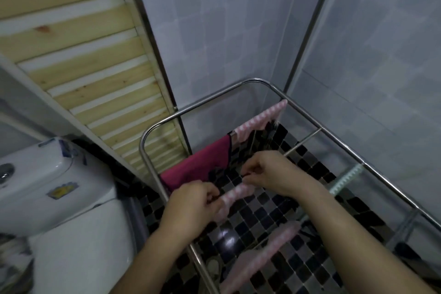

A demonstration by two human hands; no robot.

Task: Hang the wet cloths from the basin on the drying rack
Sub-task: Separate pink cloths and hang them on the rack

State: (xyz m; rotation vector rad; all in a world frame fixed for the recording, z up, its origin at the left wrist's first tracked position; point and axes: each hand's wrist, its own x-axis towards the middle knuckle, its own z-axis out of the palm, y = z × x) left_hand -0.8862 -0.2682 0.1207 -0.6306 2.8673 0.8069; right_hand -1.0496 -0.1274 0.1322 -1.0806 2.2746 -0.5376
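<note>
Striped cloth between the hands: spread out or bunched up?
Spread: the left hand and right hand pinch opposite ends, and the striped cloth stretches lengthwise between them.

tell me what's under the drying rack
A black and grey mosaic floor shows through the drying rack. The magenta cloth, far striped cloth, pale pink cloth, and the near striped cloth pinched by the left hand and right hand cover patches of it; those cannot be seen.

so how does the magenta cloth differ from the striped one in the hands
The magenta cloth is plain and dark; the striped cloth is pale pink and white. The magenta cloth hangs untouched on the far rail; the striped cloth is pinched by the left hand and right hand along a nearer rail. Both are on the drying rack.
</note>
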